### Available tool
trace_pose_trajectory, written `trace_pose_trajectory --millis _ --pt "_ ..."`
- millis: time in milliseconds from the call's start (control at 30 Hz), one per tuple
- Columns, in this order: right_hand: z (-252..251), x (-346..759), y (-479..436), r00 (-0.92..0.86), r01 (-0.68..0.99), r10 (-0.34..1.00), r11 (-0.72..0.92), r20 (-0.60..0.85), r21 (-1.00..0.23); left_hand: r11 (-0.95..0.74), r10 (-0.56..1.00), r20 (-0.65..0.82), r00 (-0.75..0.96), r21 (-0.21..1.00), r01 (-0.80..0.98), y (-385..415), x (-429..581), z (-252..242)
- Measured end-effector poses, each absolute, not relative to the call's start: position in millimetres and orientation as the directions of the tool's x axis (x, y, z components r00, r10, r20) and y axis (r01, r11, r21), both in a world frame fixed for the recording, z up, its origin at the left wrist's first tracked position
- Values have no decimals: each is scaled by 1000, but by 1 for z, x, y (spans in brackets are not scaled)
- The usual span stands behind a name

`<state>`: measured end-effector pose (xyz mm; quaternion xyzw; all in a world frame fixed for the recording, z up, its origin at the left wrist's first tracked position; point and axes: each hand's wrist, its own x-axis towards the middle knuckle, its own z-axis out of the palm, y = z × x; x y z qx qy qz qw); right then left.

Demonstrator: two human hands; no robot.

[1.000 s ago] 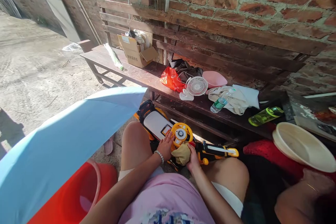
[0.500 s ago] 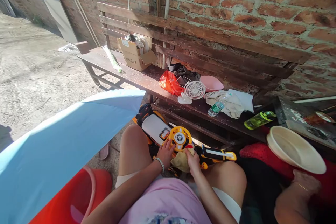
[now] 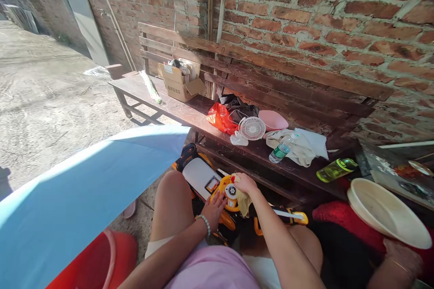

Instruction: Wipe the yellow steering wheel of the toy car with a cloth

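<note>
Between my knees stands a yellow, black and white ride-on toy (image 3: 199, 172) with a yellow steering wheel (image 3: 225, 186). My left hand (image 3: 214, 208), with a beaded bracelet on the wrist, lies on the wheel's lower left rim, its fingers apart. My right hand (image 3: 244, 184) is closed on a tan cloth (image 3: 243, 202) at the upper right of the wheel. The cloth hangs down over the wheel's right side. Its upper part is covered by my fingers.
A wooden bench (image 3: 176, 110) bears a cardboard box (image 3: 179, 82), a red plastic bag (image 3: 221, 118), a small white fan (image 3: 252, 128), and a water bottle (image 3: 280, 152). At left are a blue umbrella (image 3: 91, 185) and a red bucket (image 3: 124, 253). Another person's hand (image 3: 403, 255) is near a cream basin (image 3: 383, 214).
My right hand has moved up and forward with the cloth, from the wheel's lower right to its upper right rim. My left hand stays on the wheel. The view has tilted slightly.
</note>
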<state>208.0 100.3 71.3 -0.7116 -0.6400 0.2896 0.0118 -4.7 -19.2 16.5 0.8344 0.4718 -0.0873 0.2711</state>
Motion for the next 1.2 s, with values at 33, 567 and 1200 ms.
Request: trace_pose_trajectory --millis 33,567,1200 --pt "69 210 100 41 900 913 -210 -406 -381 -404 737 -411 536 368 837 -18 -4 16" --pt "28 197 -6 498 331 771 -592 -397 -734 -363 755 -428 497 359 860 -23 1 29" --pt "20 184 -19 508 -396 636 -426 -581 -813 -403 778 -322 540 404 821 -37 12 47"
